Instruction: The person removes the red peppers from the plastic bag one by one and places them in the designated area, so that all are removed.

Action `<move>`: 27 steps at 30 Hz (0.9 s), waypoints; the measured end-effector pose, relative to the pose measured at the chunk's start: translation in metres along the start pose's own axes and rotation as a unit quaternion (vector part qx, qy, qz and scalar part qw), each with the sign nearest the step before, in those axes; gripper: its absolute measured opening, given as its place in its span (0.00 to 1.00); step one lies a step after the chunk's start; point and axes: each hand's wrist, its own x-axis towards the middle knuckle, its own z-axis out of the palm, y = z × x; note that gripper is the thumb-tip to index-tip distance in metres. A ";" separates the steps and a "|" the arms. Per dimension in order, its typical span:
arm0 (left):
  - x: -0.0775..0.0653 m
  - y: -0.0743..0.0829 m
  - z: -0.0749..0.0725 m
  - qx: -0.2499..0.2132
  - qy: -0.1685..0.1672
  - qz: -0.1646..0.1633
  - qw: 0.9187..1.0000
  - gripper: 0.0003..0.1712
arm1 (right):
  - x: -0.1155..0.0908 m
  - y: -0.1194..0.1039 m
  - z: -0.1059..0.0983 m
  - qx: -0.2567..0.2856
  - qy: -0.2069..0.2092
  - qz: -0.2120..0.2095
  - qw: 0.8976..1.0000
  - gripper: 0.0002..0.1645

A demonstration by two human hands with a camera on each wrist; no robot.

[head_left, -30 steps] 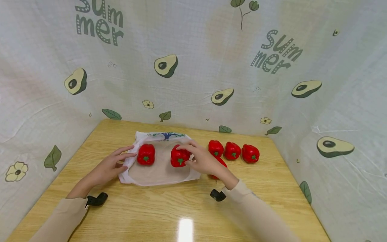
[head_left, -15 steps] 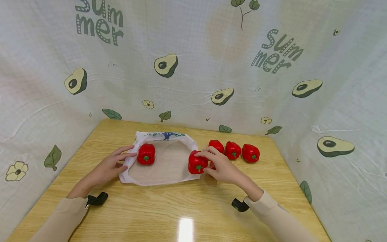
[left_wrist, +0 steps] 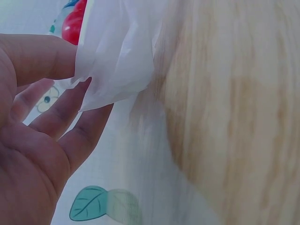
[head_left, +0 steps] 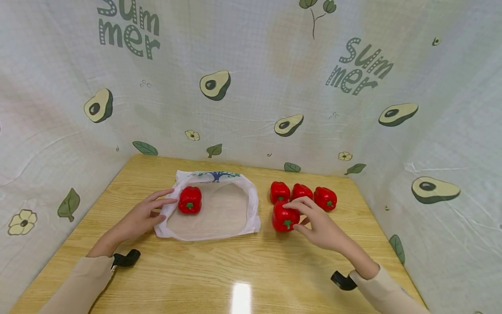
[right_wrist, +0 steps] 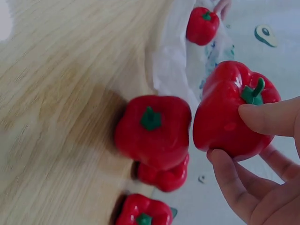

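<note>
A thin white plastic bag [head_left: 253, 209] with a printed tree lies with its mouth spread wide. My left hand [head_left: 142, 216] pinches its left edge, thumb on one side and fingers on the other in the left wrist view. One red bell pepper [head_left: 190, 200] with a green stem sits inside at the left. My right hand [head_left: 319, 224] holds another bell pepper [right_wrist: 229, 112] between thumb and fingertips, to the right of the bag. Close beside it in the right wrist view is a bell pepper on the table [right_wrist: 154, 131], hidden behind the held one in the head view.
Behind the held pepper stand a left bell pepper [head_left: 279, 191], a middle bell pepper [head_left: 301, 191] and a right bell pepper [head_left: 325, 199] in a row. The wooden table [head_left: 188, 274] is enclosed by a printed cloth [head_left: 251, 100] at the back and sides.
My right hand has carried its bell pepper rightward out of the bag, past the right edge, to over the other peppers. The left hand and the bag have stayed in place.
</note>
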 end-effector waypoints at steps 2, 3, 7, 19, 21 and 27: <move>0.000 0.001 0.000 -0.002 0.000 0.000 1.000 0.33 | -0.006 0.003 -0.006 -0.003 0.008 -0.003 1.000 0.41; 0.000 0.001 -0.001 -0.003 -0.001 0.000 1.000 0.33 | -0.008 0.005 -0.009 -0.005 0.011 -0.005 1.000 0.41; 0.000 0.002 -0.001 -0.001 -0.002 -0.003 1.000 0.32 | -0.015 0.011 -0.020 -0.029 0.020 -0.002 0.999 0.42; 0.000 0.001 -0.001 0.002 -0.002 -0.003 1.000 0.33 | -0.032 0.050 -0.037 -0.075 0.030 0.006 0.997 0.42; 0.000 0.002 -0.001 0.003 -0.002 -0.003 1.000 0.33 | -0.034 0.058 -0.037 -0.075 0.030 0.006 0.997 0.42; 0.000 0.002 -0.001 0.005 -0.002 -0.002 1.000 0.33 | -0.038 0.078 -0.035 -0.063 0.020 0.003 0.998 0.41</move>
